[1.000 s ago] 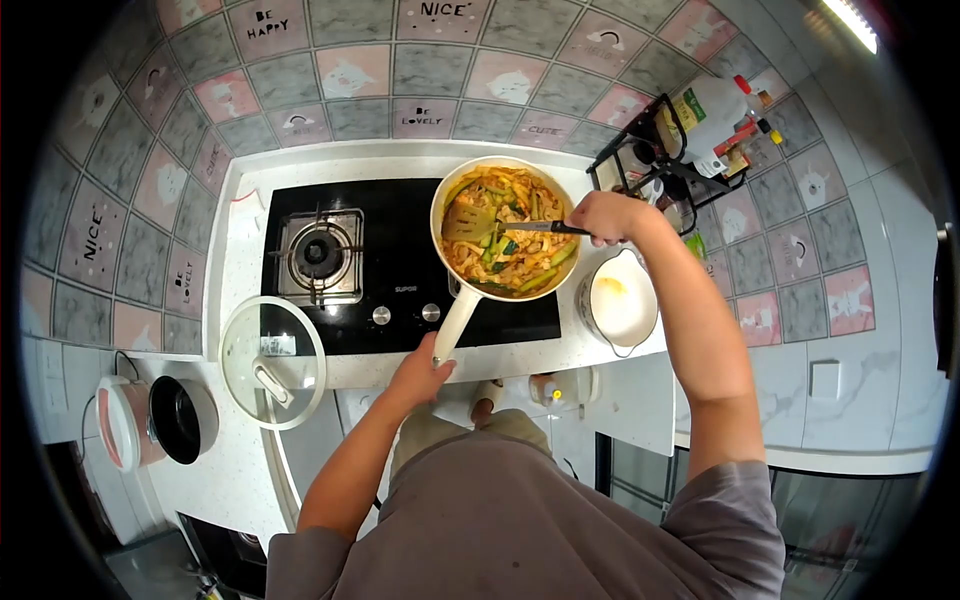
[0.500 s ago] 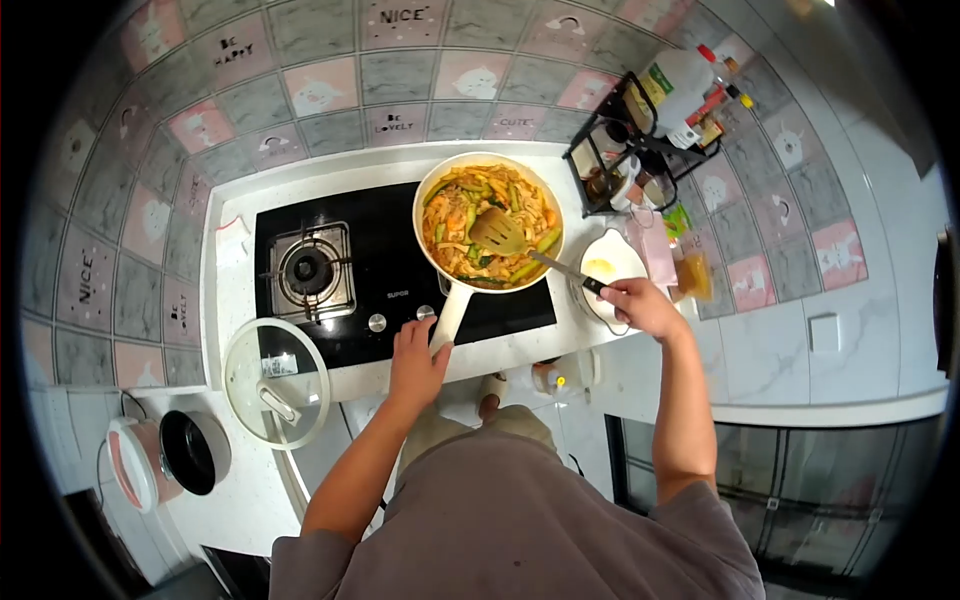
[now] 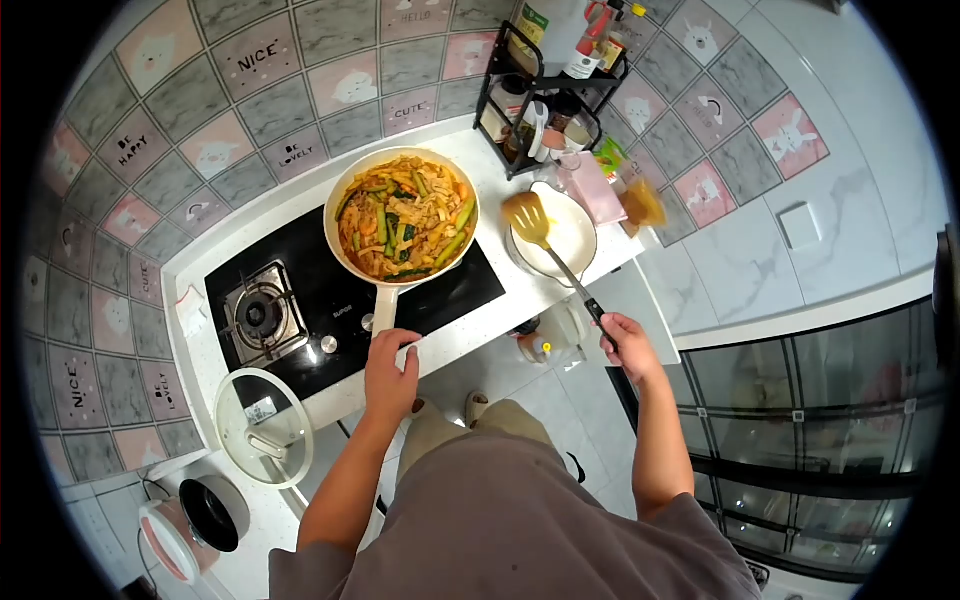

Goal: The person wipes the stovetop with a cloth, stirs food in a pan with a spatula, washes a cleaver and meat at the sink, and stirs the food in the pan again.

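A cream frying pan (image 3: pixel 384 306) full of cooked vegetables and thin strips (image 3: pixel 405 220) stands on the black gas hob. My left hand (image 3: pixel 390 372) is at the end of its handle, fingers bent across it and thumb apart; the handle's tip is hidden under them. My right hand (image 3: pixel 628 347) is closed around the black grip of a slotted spatula (image 3: pixel 565 268). The spatula's tan head lies over the far left rim of a white bowl (image 3: pixel 592 262), which has a pale content or inner surface I cannot make out.
The left burner (image 3: pixel 263 314) is bare. A glass lid (image 3: pixel 264 428) lies at the counter's left end, near a black pot (image 3: pixel 210 514). Behind the bowl stand a black rack (image 3: pixel 545 75) with bottles and a pink packet (image 3: pixel 592 188). An open drawer or door (image 3: pixel 625 300) juts out below.
The spatula has left the food and swung right to the bowl, my right hand coming nearer my body. My left hand has moved from beside the knob to the pan handle's end. The view has turned.
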Demonstrator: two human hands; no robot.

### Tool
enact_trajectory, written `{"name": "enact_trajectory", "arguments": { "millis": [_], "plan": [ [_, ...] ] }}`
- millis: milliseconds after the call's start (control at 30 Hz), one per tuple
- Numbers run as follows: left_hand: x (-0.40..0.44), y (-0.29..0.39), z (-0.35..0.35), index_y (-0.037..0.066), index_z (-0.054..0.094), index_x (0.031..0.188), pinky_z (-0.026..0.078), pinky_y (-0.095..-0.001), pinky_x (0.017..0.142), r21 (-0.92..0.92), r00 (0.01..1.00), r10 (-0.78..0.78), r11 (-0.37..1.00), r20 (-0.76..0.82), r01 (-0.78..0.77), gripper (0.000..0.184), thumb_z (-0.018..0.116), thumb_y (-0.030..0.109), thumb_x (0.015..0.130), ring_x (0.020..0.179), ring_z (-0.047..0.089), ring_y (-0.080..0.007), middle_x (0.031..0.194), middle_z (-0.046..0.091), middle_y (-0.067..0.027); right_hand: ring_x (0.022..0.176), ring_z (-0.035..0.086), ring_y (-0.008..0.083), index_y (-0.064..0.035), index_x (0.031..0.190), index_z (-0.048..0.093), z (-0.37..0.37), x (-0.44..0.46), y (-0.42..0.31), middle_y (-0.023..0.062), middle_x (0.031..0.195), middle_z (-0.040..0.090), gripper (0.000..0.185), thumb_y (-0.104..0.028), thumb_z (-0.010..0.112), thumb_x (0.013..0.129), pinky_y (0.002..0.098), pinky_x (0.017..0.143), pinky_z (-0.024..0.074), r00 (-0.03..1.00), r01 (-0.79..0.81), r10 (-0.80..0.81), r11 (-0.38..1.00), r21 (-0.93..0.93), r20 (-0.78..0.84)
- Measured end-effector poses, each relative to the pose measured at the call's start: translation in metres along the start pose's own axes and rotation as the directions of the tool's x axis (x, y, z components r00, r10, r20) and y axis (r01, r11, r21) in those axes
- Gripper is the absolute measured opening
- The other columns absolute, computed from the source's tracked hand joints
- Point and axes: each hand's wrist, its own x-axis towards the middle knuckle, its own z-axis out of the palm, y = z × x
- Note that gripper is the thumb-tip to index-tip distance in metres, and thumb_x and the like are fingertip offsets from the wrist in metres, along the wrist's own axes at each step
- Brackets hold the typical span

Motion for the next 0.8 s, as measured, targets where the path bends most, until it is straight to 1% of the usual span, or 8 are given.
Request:
{"name": "enact_trajectory", "arguments": {
  "millis": [200,367,467,533,567,600,633,800],
  "plan": [
    [-0.024,0.019,0.014,0.006,0.063,0.099,0.045,-0.0281,0.063,0.036,0.988,-0.152,0.988,-0.012,0.152,0.013,0.059,0.001,0.087,0.072,0.056,-0.0153,0.095,0.059,-0.0059,0.045,0.035,0.0072,-0.0053,0.102,0.058,-0.003,0.061,0.041,-0.0009,0.063,0.048,0.025,-0.029,0.051,0.1,0.0221,0.039,0.0243,0.989,-0.114,0.121,0.991,0.075,-0.087],
    [-0.054,0.027,0.024,0.006,0.063,0.102,0.047,-0.0264,0.063,-0.041,0.972,-0.235,0.971,0.011,0.235,0.016,0.059,-0.002,0.088,0.071,0.056,-0.0156,0.097,0.058,-0.0063,0.051,0.041,0.0085,-0.0071,0.107,0.056,0.01,0.09,0.049,0.0008,0.073,0.053,0.026,-0.031,0.055,0.099,0.0223,0.041,0.0292,0.989,-0.147,0.144,0.959,0.244,0.033],
    [-0.076,0.031,0.017,0.005,0.062,0.105,0.05,-0.0261,0.067,-0.083,0.962,-0.268,0.961,-0.057,0.263,0.02,0.059,-0.004,0.087,0.077,0.055,-0.0147,0.104,0.055,-0.0068,0.058,0.054,0.0089,-0.0115,0.124,0.055,0.012,0.076,0.043,0.0027,0.094,0.067,0.044,-0.045,0.058,0.095,0.0203,0.047,0.0385,0.98,-0.174,0.17,0.984,0.039,0.102],
    [-0.089,0.03,0.007,0.005,0.061,0.106,0.05,-0.0258,0.065,-0.115,0.946,-0.284,0.956,-0.154,0.268,0.021,0.06,-0.004,0.087,0.077,0.055,-0.0143,0.105,0.055,-0.0067,0.079,0.063,0.0175,-0.0088,0.144,0.041,0.009,0.074,0.053,0.0094,0.116,0.061,0.067,-0.043,0.064,0.091,0.03,0.061,0.0503,0.999,-0.037,0.038,0.936,-0.351,-0.005],
    [-0.096,0.031,-0.001,0.005,0.061,0.106,0.05,-0.0255,0.064,-0.137,0.931,-0.306,0.949,-0.198,0.283,0.021,0.061,-0.003,0.087,0.077,0.055,-0.0141,0.106,0.055,-0.0065,0.082,0.064,0.0186,-0.0077,0.144,0.041,-0.006,0.087,0.071,0.0116,0.122,0.058,0.067,-0.036,0.068,0.089,0.0307,0.065,0.0517,0.988,0.127,-0.156,0.745,-0.654,0.013],
    [-0.103,0.031,-0.009,0.005,0.061,0.106,0.05,-0.0255,0.064,-0.122,0.914,-0.324,0.945,-0.242,0.303,0.021,0.061,-0.003,0.087,0.077,0.055,-0.0141,0.106,0.055,-0.0065,0.081,0.063,0.0174,-0.007,0.142,0.044,-0.013,0.087,0.077,0.0127,0.125,0.056,0.064,-0.026,0.07,0.087,0.0302,0.067,0.0515,0.832,0.383,-0.517,0.276,-0.881,0.2],
    [-0.11,0.032,-0.019,0.006,0.061,0.106,0.049,-0.0243,0.065,-0.122,0.891,-0.34,0.94,-0.3,0.318,0.022,0.062,-0.004,0.087,0.079,0.055,-0.013,0.105,0.055,-0.0052,0.08,0.061,0.0159,-0.0052,0.138,0.048,0.034,0.036,0.009,0.0122,0.12,0.059,0.056,-0.017,0.068,0.088,0.0285,0.069,0.0509,0.945,0.268,-0.307,0.523,-0.809,0.114],
    [-0.145,0.004,-0.069,0.005,0.061,0.104,0.049,-0.0246,0.064,-0.096,0.724,-0.309,0.942,-0.617,0.32,0.015,0.06,0.0,0.09,0.08,0.056,-0.0125,0.103,0.056,-0.0047,0.078,0.061,0.0197,-0.0107,0.126,0.058,0.198,-0.029,-0.052,0.0096,0.107,0.063,0.038,-0.004,0.061,0.089,0.0286,0.067,0.0523,0.622,0.728,-0.446,0.632,-0.265,0.644]
  ]
}}
